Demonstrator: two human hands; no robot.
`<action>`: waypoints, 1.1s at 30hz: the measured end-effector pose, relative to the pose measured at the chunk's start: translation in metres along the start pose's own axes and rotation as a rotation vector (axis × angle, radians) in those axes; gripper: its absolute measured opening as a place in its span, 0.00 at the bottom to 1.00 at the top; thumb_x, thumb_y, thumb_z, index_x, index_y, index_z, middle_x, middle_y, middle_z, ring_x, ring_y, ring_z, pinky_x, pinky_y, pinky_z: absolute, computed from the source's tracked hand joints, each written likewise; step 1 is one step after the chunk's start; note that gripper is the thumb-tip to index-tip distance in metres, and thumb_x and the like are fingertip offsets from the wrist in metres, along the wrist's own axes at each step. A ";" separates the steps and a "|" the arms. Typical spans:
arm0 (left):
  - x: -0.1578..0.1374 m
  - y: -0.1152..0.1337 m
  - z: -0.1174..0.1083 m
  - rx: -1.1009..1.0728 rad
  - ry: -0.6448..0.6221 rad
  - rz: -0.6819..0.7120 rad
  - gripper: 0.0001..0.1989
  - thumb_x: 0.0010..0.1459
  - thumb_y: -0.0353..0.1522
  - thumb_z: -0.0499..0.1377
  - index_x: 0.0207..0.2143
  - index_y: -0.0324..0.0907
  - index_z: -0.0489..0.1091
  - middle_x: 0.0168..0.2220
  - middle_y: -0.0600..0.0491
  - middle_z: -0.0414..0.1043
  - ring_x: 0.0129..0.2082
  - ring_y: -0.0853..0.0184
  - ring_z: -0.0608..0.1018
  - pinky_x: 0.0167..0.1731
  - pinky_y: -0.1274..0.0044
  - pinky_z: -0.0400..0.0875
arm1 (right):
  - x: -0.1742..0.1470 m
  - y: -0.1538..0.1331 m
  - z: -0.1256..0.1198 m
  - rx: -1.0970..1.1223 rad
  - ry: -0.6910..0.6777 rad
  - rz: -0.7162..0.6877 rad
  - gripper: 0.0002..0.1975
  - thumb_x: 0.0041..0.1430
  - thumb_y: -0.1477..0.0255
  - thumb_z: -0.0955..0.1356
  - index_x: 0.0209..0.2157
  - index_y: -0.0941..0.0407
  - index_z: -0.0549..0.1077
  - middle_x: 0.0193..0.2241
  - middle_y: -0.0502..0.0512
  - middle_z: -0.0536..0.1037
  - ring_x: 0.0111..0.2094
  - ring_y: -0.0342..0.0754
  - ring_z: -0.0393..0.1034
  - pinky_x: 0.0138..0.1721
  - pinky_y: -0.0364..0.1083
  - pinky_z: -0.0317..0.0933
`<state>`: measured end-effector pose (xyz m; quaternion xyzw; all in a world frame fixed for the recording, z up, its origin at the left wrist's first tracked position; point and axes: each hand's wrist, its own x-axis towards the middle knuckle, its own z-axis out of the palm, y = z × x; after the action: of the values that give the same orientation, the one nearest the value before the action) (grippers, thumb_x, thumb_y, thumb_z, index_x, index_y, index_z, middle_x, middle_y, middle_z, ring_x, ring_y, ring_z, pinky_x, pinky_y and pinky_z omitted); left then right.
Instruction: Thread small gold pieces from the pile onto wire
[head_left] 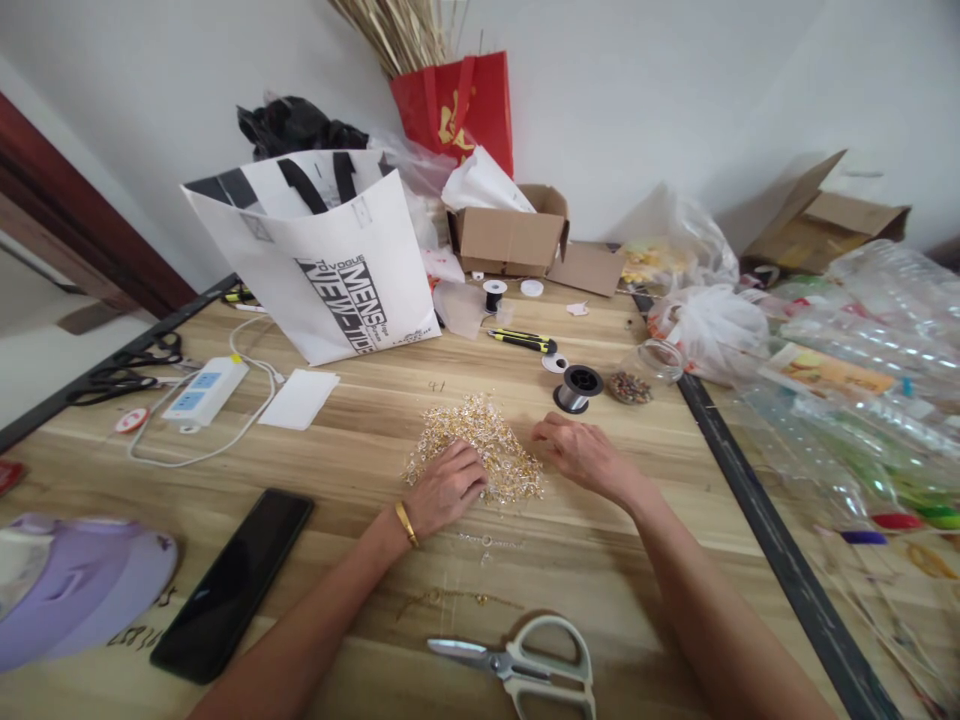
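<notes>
A loose pile of tiny gold and silver jewelry pieces (480, 425) lies in the middle of the wooden table. My left hand (448, 480), with a gold bracelet (406, 524) at the wrist, rests on the pile's near left side; its fingers curl together and the tips are hidden. At the pile's right edge, my right hand (577, 450) has its fingers closed in a pinch, and what they hold cannot be made out. Nearer to me lie a silver chain (491, 541), a gold chain (461, 597) and white-handled scissors (517, 660).
Beyond my right hand are a wire spool (577, 388), a jar of beads (634, 385) and a utility knife (523, 341). On the left are a phone (234, 580), a power strip (206, 392) and a white bag (322, 270). Plastic bottles (862, 400) crowd the right.
</notes>
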<state>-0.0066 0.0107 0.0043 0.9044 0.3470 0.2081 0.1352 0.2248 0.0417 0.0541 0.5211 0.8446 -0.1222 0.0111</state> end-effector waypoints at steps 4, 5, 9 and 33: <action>0.001 0.001 0.001 -0.026 0.053 0.005 0.09 0.60 0.29 0.51 0.30 0.38 0.68 0.32 0.50 0.68 0.40 0.65 0.67 0.44 0.71 0.64 | 0.000 -0.001 0.000 -0.077 -0.117 -0.007 0.09 0.59 0.78 0.61 0.37 0.56 0.72 0.38 0.56 0.71 0.35 0.46 0.70 0.29 0.41 0.50; 0.001 0.001 0.001 -0.035 0.066 0.000 0.08 0.60 0.29 0.51 0.30 0.38 0.69 0.32 0.50 0.69 0.40 0.65 0.67 0.43 0.71 0.64 | 0.000 -0.002 0.002 -0.087 -0.136 -0.006 0.09 0.59 0.78 0.61 0.36 0.57 0.72 0.38 0.56 0.71 0.35 0.46 0.70 0.29 0.41 0.50; 0.002 0.000 0.002 -0.078 0.110 -0.019 0.08 0.60 0.29 0.51 0.30 0.38 0.69 0.32 0.50 0.69 0.38 0.66 0.68 0.41 0.71 0.65 | 0.003 0.000 0.008 -0.067 -0.144 -0.019 0.09 0.59 0.77 0.61 0.31 0.58 0.71 0.36 0.57 0.71 0.34 0.46 0.69 0.29 0.41 0.49; 0.003 0.009 0.009 0.107 -0.005 0.094 0.12 0.60 0.32 0.51 0.43 0.40 0.70 0.51 0.47 0.66 0.58 0.58 0.58 0.55 0.62 0.61 | 0.005 0.008 0.012 0.061 -0.158 -0.044 0.08 0.54 0.78 0.63 0.31 0.57 0.73 0.34 0.55 0.76 0.37 0.48 0.68 0.32 0.41 0.50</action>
<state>0.0052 0.0053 0.0008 0.9261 0.3147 0.1930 0.0777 0.2283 0.0474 0.0405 0.4915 0.8481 -0.1888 0.0590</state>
